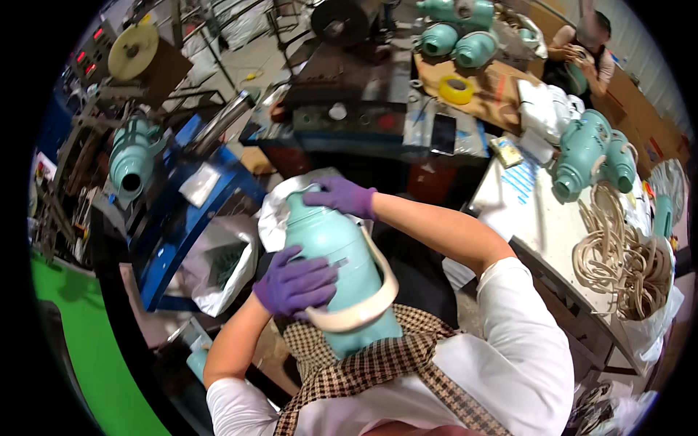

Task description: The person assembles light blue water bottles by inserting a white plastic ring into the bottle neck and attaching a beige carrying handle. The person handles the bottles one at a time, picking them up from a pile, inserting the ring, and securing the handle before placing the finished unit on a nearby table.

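Note:
A pale teal vacuum flask (342,251) lies slanted across my lap against the checked apron (382,336), its neck pointing away from me. A broad cream carrying handle (374,305) curves round its near right side. My left hand (299,282), in a purple glove, presses its fingers along the flask's left side beside the handle's end. Wrapped over the shoulder by the neck is my right hand (340,196), gloved alike, with its fingertips near the rim. A white bag (270,218) sits just beyond the neck. The flask's base is partly hidden by the apron.
At left, another teal flask (131,171) rests on a machine beside a blue metal frame (171,258). On the right-hand table (534,218) are teal flasks (582,149) and coiled cream strips (618,254). Yellow tape (456,89) lies farther back. A co-worker (582,54) sits far right.

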